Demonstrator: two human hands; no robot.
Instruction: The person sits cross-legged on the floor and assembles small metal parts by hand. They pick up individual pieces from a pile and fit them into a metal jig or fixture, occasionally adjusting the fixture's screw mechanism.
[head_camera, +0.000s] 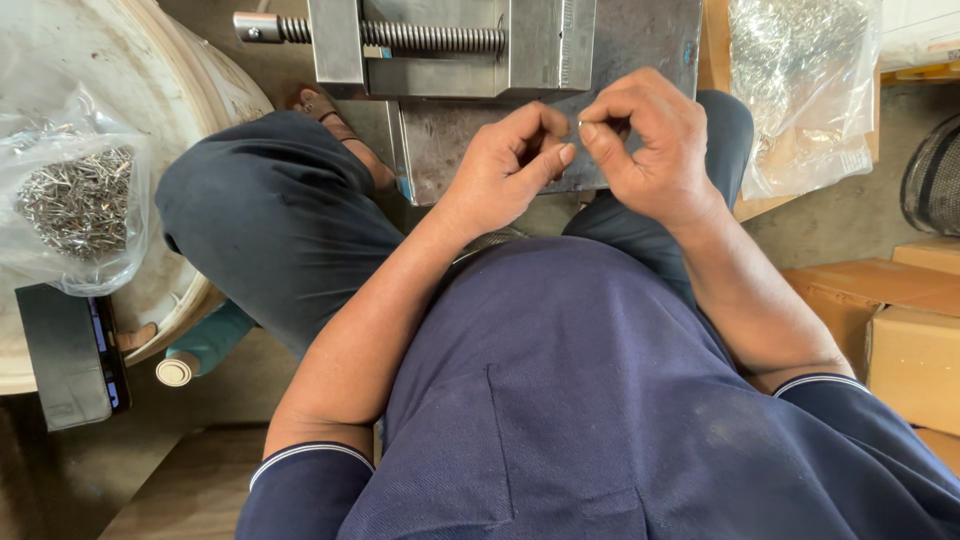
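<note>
Steel, dull and scratched, forms the vise (500, 60) and its threaded screw (430, 38) at the far edge. Just near it, the left hand (510, 165) and right hand (650, 150) meet, fingers curled, pinching a tiny metal piece (581, 125) too small to identify. A clear bag of metal pins (75, 200) lies well left.
</note>
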